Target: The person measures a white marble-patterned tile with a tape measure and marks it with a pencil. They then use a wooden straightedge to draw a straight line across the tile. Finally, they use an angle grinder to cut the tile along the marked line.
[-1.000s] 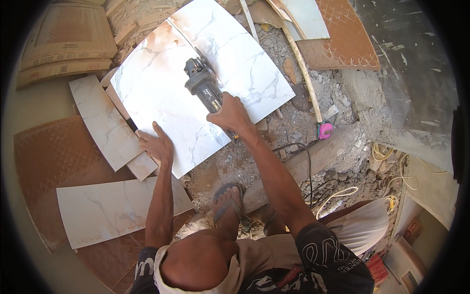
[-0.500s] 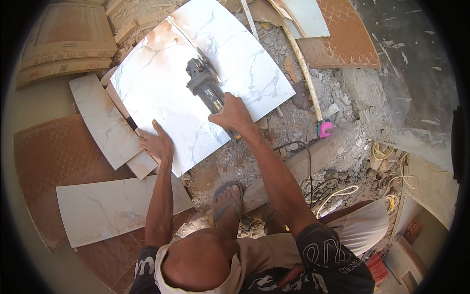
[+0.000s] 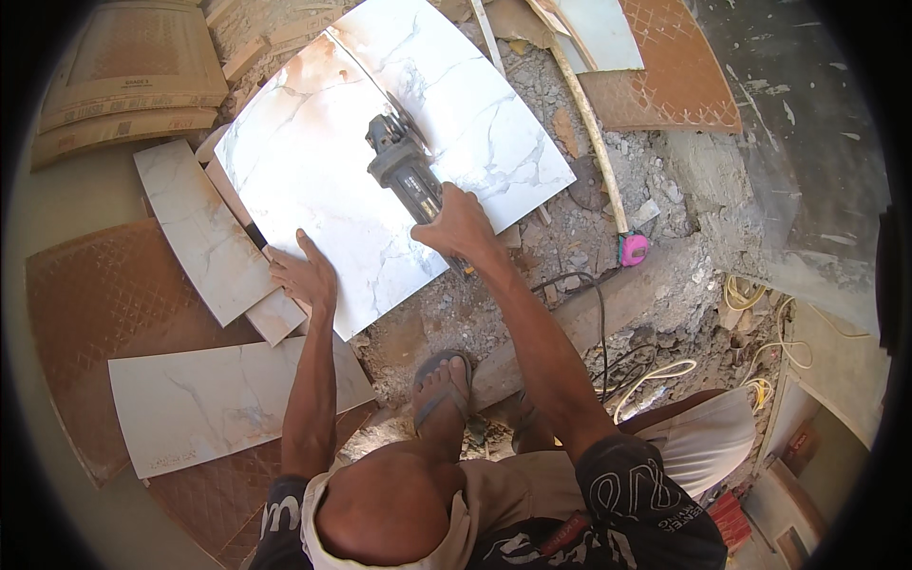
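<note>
Angle grinder on marble-pattern tile, floor level

The right hand [image 3: 458, 223] is clenched on the angle grinder [image 3: 404, 173]; its long axis runs from the hand toward the upper left, disc end farthest. The left hand [image 3: 306, 275], released, presses flat on the large tile [image 3: 313, 171]. Rubble [image 3: 570, 228] and a cable [image 3: 594, 313] lie just right.

I'm down on a building site, a tiling job by the look of it: broken concrete rubble [image 3: 570, 237] underfoot, cut marble-look tile pieces [image 3: 204, 233] lying about, patterned brown tiles [image 3: 85, 313] face down, flat cardboard tile boxes [image 3: 123, 76] stacked up, loose cables [image 3: 665, 370] trailing across dusty ground.
</note>
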The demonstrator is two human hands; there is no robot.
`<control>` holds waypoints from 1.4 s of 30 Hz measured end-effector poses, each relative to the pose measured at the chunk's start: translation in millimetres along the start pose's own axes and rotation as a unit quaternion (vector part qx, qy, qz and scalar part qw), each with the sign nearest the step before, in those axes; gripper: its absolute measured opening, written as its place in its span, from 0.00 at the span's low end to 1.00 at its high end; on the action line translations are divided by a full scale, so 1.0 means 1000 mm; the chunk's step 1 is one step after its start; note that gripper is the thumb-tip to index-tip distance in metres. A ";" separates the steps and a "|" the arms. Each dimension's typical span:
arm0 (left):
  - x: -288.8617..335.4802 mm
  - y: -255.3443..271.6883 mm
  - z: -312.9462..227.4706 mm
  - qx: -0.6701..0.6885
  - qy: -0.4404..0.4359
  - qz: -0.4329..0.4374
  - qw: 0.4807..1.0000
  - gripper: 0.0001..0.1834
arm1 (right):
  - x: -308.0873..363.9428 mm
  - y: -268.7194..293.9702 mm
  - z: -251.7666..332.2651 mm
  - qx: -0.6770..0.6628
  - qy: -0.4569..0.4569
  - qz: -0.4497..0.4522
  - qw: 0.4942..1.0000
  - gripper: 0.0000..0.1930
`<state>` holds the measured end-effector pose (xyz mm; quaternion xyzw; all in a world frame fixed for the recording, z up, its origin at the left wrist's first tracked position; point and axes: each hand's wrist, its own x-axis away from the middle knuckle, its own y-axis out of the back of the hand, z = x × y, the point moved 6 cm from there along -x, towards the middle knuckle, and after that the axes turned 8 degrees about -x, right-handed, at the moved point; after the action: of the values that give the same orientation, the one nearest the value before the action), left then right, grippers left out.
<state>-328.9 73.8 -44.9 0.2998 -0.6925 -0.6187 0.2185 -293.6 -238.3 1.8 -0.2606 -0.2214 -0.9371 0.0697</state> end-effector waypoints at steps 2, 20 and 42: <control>0.000 -0.001 0.000 0.001 -0.001 0.001 1.000 0.49 | -0.001 -0.001 -0.004 0.000 0.001 -0.002 1.000 0.31; 0.000 0.000 -0.001 -0.007 -0.002 0.002 1.000 0.49 | 0.006 0.000 -0.006 0.000 -0.010 0.007 1.000 0.31; -0.002 -0.005 0.002 -0.014 -0.005 -0.005 1.000 0.49 | 0.021 0.007 -0.005 0.003 -0.037 0.019 0.999 0.31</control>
<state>-328.0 76.4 -49.7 0.2968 -0.6836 -0.6308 0.2160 -312.1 -247.2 12.1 -0.2990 -0.2216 -0.9247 0.0802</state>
